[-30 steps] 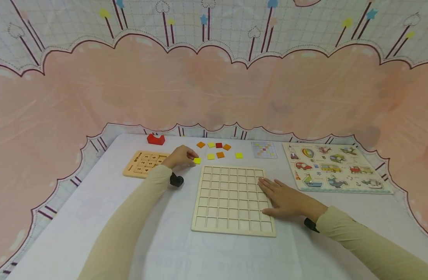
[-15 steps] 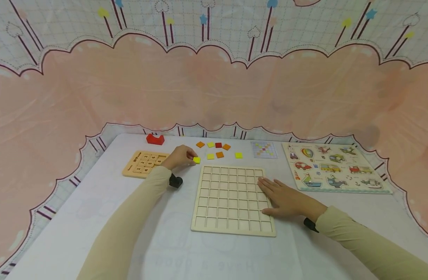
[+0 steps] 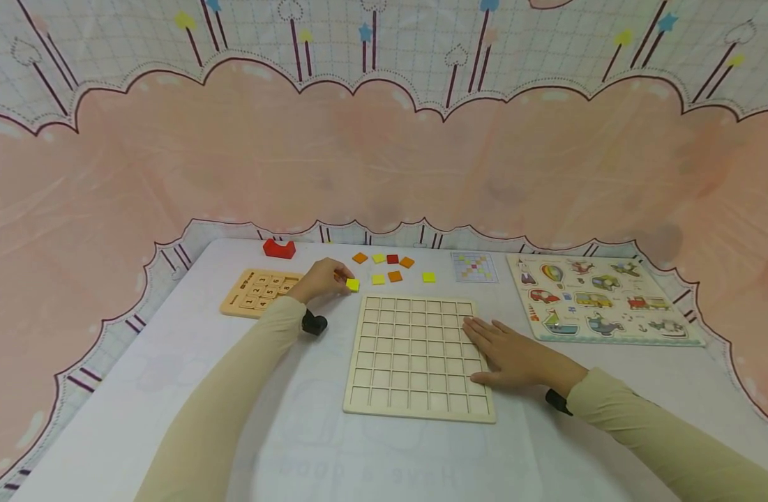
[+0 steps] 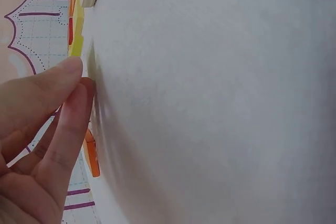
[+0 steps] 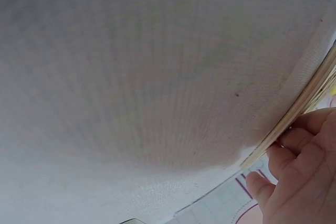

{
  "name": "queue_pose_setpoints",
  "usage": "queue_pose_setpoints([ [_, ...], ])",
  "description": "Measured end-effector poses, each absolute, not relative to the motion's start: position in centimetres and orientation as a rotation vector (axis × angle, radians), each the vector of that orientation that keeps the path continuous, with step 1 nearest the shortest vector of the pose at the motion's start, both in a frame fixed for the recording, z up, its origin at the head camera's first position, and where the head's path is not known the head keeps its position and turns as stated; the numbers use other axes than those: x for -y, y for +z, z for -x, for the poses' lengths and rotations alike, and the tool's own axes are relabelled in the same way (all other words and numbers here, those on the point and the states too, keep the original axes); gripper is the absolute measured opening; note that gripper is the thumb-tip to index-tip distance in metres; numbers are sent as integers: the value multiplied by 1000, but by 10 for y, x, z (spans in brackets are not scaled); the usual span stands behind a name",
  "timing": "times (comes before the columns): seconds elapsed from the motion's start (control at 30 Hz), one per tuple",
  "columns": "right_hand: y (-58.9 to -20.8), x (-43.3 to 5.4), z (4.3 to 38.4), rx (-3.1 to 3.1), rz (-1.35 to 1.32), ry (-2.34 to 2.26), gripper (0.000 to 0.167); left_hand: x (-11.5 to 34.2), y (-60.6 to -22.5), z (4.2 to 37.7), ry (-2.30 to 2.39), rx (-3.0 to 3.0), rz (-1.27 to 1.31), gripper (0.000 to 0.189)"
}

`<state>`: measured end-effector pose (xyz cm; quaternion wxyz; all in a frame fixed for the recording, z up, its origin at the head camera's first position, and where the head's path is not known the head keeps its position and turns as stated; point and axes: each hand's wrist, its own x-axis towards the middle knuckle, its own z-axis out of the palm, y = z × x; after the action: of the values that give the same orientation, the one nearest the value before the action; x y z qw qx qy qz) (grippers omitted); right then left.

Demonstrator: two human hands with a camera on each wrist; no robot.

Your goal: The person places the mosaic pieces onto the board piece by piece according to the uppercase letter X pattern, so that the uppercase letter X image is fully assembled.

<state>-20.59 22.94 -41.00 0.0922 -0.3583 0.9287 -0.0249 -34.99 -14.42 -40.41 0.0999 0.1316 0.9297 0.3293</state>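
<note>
My left hand [image 3: 321, 279] pinches a yellow square tile [image 3: 353, 285] beside the far left corner of a pale wooden grid board [image 3: 410, 362]. In the left wrist view, the thumb and a finger meet at one end of that yellow tile [image 4: 77, 46], their tips covering part of it. My right hand [image 3: 512, 357] rests with straight, spread fingers on the board's right edge. Beyond the board lie loose tiles in several colours, among them a red tile [image 3: 393, 259], an orange tile [image 3: 394, 277] and a yellow tile [image 3: 428, 277].
A wooden number puzzle [image 3: 256, 291] sits partly under the left wrist, with a red notched block [image 3: 279, 249] behind it. Back right are a printed pattern card [image 3: 474, 268] and a picture puzzle board [image 3: 600, 303] of vehicles. A patterned cloth [image 3: 384, 160] hangs behind the table.
</note>
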Motion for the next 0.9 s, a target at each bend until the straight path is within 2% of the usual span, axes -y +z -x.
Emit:
queue_pose_setpoints([
  [0.37,-410,-229,206,-2761,1064,-83,88,145,-405,344,1034,-2747,-363,31],
  [0.9,-407,-227,205,-2746,1039,-70,88,113,-397,313,1073,-2636,-544,30],
])
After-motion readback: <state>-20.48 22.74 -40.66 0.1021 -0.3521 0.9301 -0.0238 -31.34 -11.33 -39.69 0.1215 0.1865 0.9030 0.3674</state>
